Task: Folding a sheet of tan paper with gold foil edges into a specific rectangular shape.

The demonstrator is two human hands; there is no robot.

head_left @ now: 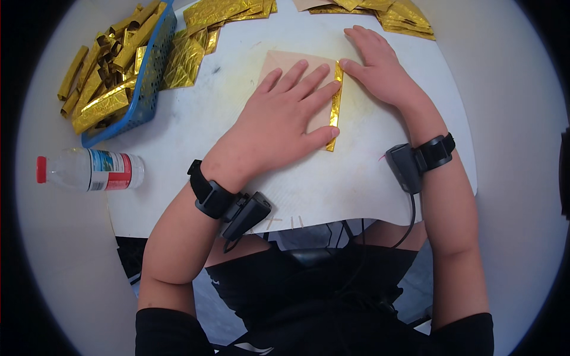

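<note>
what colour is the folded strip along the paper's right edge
The folded strip is shiny gold, seen best in the head view.

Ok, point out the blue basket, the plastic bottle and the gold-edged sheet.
Blue basket (156,80): head view, outer side wall.
Plastic bottle (107,169): head view, the label.
Gold-edged sheet (335,110): head view, gold strip along its edge.

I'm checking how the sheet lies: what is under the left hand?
Under the left hand is a tan sheet with a gold strip along its right side. The part of the sheet that the hand covers cannot be seen.
</note>
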